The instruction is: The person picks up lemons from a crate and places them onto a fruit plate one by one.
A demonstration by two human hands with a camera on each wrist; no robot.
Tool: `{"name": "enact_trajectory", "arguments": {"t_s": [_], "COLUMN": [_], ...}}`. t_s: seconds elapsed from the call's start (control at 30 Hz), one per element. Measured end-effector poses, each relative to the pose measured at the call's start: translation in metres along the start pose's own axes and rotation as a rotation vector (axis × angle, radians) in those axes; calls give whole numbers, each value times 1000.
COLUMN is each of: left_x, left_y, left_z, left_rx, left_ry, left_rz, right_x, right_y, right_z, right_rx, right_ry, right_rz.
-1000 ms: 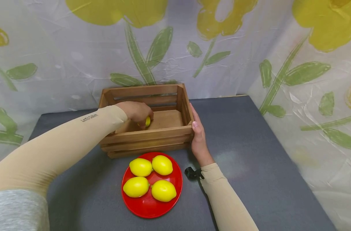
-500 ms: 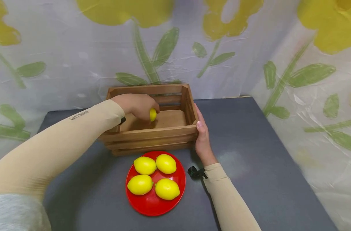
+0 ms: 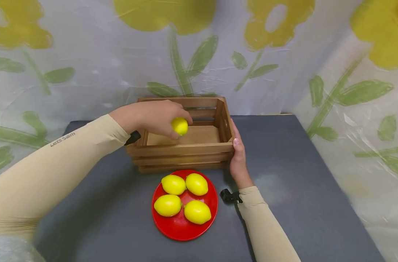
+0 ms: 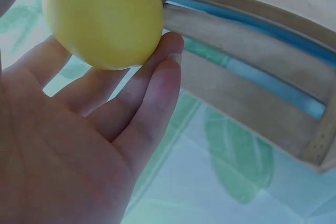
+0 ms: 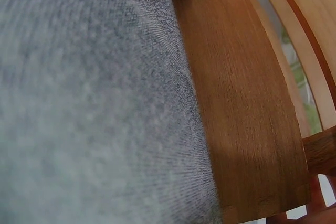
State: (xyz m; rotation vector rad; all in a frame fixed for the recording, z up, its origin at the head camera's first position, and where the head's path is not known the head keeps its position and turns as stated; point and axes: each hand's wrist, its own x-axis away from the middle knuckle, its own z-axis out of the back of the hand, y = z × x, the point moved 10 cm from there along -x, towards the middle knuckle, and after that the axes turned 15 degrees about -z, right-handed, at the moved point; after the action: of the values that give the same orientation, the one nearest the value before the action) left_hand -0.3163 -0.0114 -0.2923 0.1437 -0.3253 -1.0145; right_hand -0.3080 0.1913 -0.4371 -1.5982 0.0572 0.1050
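Observation:
My left hand (image 3: 154,114) holds a yellow lemon (image 3: 180,126) above the left part of a slatted wooden crate (image 3: 186,150). Up close in the left wrist view, the same lemon (image 4: 105,22) sits between the thumb side and the fingertips. Along the crate's right outer side rests my right hand (image 3: 239,156), its fingers stretched along the panel and the thumb against the front corner. Several more lemons, one of them a front lemon (image 3: 197,212), lie on a red plate (image 3: 182,233) in front of the crate. The crate's inner left end is hidden behind the left hand.
Everything stands on a dark grey table (image 3: 284,182). Close behind the crate hangs a pale sheet (image 3: 127,72) with yellow flowers and green leaves. A black strap mount (image 3: 230,196) sits at the right wrist.
My left hand has lifted the lemon up from the crate's floor. The right hand stays at the crate's side. The whole head view has shifted, so things appear further right.

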Motion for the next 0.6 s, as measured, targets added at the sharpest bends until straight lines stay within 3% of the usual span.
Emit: {"name": "enact_trajectory", "arguments": {"t_s": [0.33,0.6], "left_x": [30,52], "left_y": [41,84], "left_z": [7,-7], "left_rx": [-11,-46], "left_ry": [36,71], "left_rz": [6,-51], "right_x": [2,0], "right_y": [0,0], "right_z": [-1,-2], "right_rx": [7,-20], "right_ry": [6,7], "right_rz": [-20,-15]}}
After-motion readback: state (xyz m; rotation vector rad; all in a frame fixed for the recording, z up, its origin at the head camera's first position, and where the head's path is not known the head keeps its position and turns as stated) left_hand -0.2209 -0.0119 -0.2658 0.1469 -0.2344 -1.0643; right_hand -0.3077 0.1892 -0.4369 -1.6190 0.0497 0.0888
